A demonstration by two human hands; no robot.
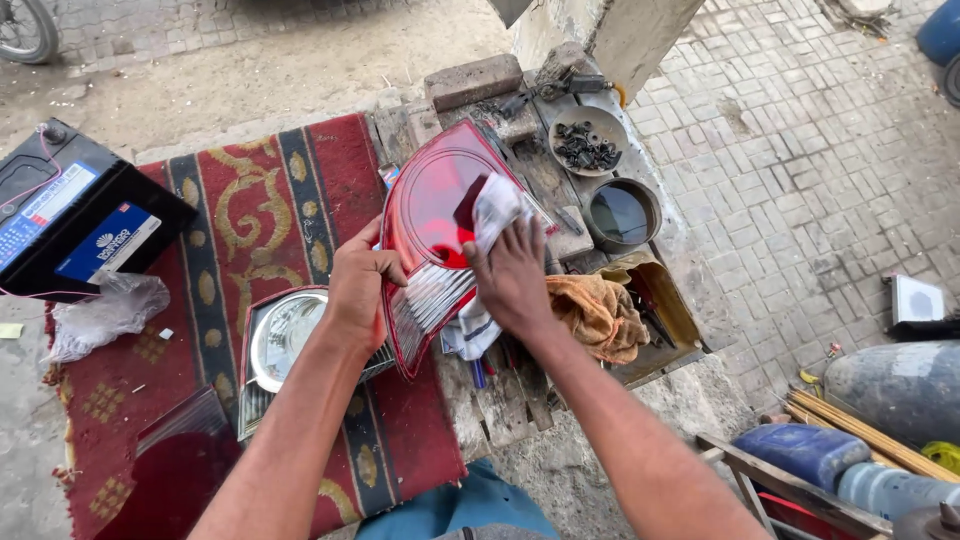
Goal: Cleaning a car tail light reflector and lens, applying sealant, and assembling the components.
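Head view: left hand [358, 290] is gripping the red tail-light lens [432, 215] by its edge, propped over the rug [250, 215]; right hand [512, 278] is pressing a white cloth [497, 205] on it. Likely light, rigid, slick, crackable plastic; edges look safest.

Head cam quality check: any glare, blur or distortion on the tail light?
Head view: even daylight, soft shadows; a pale sheen on the red tail light lens; the cloth under the right hand is slightly motion-blurred; left hand sharp; wide-angle bending at the edges.
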